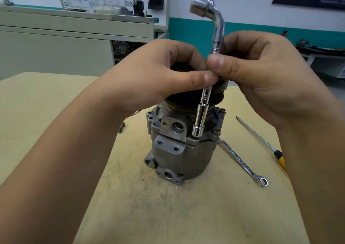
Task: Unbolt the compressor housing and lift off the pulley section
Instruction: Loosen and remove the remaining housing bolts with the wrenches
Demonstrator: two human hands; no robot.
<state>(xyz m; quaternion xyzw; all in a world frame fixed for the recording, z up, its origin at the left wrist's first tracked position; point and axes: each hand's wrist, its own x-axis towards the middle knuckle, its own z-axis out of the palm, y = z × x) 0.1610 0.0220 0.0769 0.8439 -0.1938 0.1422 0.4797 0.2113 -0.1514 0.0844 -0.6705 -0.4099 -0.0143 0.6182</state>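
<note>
My left hand (164,75) and right hand (261,72) are pinching the wrench (202,111), socket at 5 o'clock on the housing (168,156). I am judging it heavy and rigid; I am favouring the pulley section (179,102) rim.

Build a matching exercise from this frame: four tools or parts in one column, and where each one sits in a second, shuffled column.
Things
1. socket wrench
2. spanner
3. screwdriver
4. loose bolt

Places
A. on the table, left of the compressor
B. farthest right, yellow handle toward the camera
C. upright, lower socket down on the compressor's flange, pinched by the left hand and right hand
D. flat on the table by the compressor's right side

Pairs: 1-C, 2-D, 3-B, 4-A
</note>
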